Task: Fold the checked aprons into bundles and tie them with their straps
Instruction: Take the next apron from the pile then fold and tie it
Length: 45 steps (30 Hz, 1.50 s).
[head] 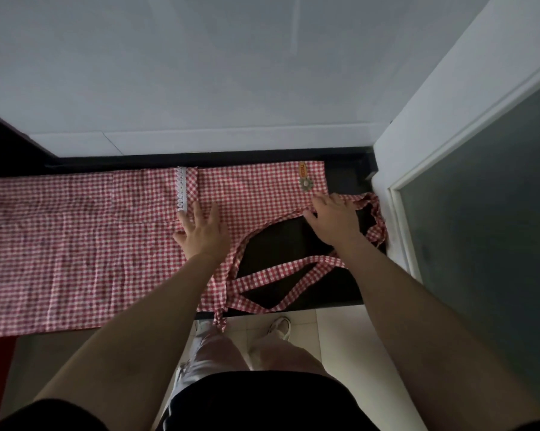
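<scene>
my left hand (201,230) flat, fingers spread on checked apron (75,244) | right hand (335,217) flat on bib edge | risk: loose straps (281,275) snag, fold skews

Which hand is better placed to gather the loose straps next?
Probably the right hand: it lies flat at the bib edge beside the straps. The left hand presses the apron middle.

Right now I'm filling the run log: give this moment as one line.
stage: smoothing flat | apron: spread on dark counter | left hand: flat on cloth | right hand: flat on bib edge | straps: loose, untied
</scene>
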Tool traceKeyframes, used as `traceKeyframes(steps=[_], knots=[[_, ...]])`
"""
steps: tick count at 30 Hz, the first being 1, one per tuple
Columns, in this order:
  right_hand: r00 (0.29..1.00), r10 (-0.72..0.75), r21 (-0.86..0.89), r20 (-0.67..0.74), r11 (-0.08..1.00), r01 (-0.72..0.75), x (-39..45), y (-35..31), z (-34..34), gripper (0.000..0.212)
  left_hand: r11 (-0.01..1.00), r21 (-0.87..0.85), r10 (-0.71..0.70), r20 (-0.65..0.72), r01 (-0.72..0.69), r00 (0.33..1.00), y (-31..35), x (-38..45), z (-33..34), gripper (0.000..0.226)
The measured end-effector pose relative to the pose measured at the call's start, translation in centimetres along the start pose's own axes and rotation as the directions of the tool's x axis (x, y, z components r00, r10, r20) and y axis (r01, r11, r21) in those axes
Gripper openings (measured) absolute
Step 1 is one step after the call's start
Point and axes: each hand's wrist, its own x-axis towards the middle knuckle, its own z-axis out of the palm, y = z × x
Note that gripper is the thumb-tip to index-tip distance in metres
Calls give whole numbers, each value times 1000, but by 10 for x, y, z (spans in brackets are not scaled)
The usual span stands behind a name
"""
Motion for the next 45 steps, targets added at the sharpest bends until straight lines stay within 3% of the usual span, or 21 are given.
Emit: traceKeyframes(steps=[4,5,7,9,10,11,15,17,19,22,25,27,29,32,34,37,40,42,45], knots=[[973,226,-35,47,974,-225,2,-2,-14,59,976,16,218,55,-219,974,13,-6,-3,59],[981,192,-23,0,981,-192,1,-10,-14,58,962,-34,273,60,-272,960,14,-8,-5,63],[995,-7,51,-96,999,12,-1,-33,-12,51,937,-169,317,36,-307,948,12,-14,-11,70],[978,-199,121,-60,971,206,-8,-60,-7,51,948,-170,263,-53,-268,963,2,-21,-17,71],[972,-234,118,0,965,232,-10,-69,-3,53,963,-131,225,-98,-237,969,-5,-24,-19,69],[976,-209,97,59,974,203,-11,-74,0,56,975,-99,186,-116,-198,976,-14,-25,-21,66],[976,136,46,172,988,-146,-16,-97,8,70,995,-38,86,-26,-87,996,-75,-23,-24,64],[996,66,60,58,996,-69,-28,-134,11,59,990,-55,128,-21,-129,992,-109,-25,-26,65],[993,-103,88,-53,990,107,-45,-186,19,44,975,-78,205,-48,-209,978,-139,-33,-28,61],[969,-245,109,-30,963,247,-72,-261,39,28,961,-62,263,-115,-271,958,-180,-47,-31,36],[961,-274,78,34,960,270,-94,-312,57,55,952,-4,305,-35,-305,952,-220,-58,-33,32],[963,-256,-15,81,966,258,-108,-326,68,82,942,57,329,43,-331,943,-237,-68,-33,46],[966,-232,-97,118,965,244,-125,-334,75,94,905,154,384,101,-396,918,-253,-79,-33,68],[973,-216,-173,81,959,227,-140,-332,88,76,815,329,455,148,-477,878,-267,-90,-27,82],[981,-196,-163,13,967,195,-149,-333,94,65,783,383,495,95,-490,864,-274,-96,-21,72],[980,-198,-52,-1,979,197,-156,-334,94,57,808,286,524,49,-514,850,-278,-100,-19,48],[982,-186,-41,3,982,186,-158,-328,81,42,817,183,539,97,-547,837,-277,-95,-31,35],[996,-89,-86,8,992,89,-160,-320,71,30,840,202,492,110,-504,864,-276,-92,-43,33],[982,177,-144,64,975,-166,-161,-305,61,20,882,315,316,160,-352,935,-280,-87,-58,34]])
